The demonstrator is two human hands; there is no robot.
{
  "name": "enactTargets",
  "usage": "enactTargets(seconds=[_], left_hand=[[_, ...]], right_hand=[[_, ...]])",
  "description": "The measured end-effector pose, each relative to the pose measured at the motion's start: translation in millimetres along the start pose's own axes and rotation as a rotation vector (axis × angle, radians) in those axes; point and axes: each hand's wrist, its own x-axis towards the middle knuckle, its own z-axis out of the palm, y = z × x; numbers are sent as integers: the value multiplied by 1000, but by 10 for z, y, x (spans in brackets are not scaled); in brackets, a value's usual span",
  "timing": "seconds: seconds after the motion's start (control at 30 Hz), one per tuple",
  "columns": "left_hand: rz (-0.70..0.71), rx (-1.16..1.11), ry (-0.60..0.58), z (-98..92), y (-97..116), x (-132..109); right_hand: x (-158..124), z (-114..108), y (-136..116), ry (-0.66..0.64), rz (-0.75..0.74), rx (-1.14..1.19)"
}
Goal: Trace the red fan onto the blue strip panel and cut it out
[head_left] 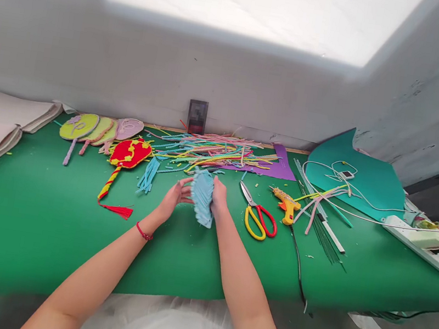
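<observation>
One blue ribbed piece (pixel 202 198), pinched at its near edge by the right hand (pixel 220 195), just beside the loosely spread left hand (pixel 175 195). Grip lightly, without flattening the ridges.

Bare room at the front and left of the bench (pixel 35 246), clutter behind and to the right.
From here I can see a hand could pass low between the two forearms, or sweep the broad green stretch on the person's left, up to the red fan (pixel 132 153) and its tassel (pixel 119 211). Straight ahead, past the blue ribbed piece (pixel 202 194), the heap of fuzzy stems (pixel 213 151) bars the way, the wall (pixel 155 71) behind it. On the right come the scissors (pixel 258 215), the glue gun (pixel 288 207) with its cord (pixel 299 258) trailing to the near edge, and the power strip (pixel 415 243).
</observation>
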Motion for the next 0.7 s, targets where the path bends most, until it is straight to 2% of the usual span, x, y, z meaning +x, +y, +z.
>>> enactTargets(seconds=[0.1, 0.2, 0.27, 0.4, 0.47, 0.57, 0.7], left_hand=[[-166, -94, 76, -102, -32, 85], [-182, -13, 166, -174, -39, 109], [-164, -34, 214, -202, -31, 115], [-153, -184, 298, -242, 3, 149], [-151, -261, 333, -255, 20, 168], [-151, -353, 325, -256, 34, 173], [-169, -319, 206, -240, 17, 148]], right_hand=[[64, -47, 39, 203, -57, -74], [57, -68, 0, 336, -89, -174], [25, -58, -63, 316, -55, -166], [-54, -26, -197, 76, 26, -30], [-80, -16, -228, 20, 8, -10], [-89, -6, -224, 53, -39, 17], [-82, -3, -204, 101, -110, 14]])
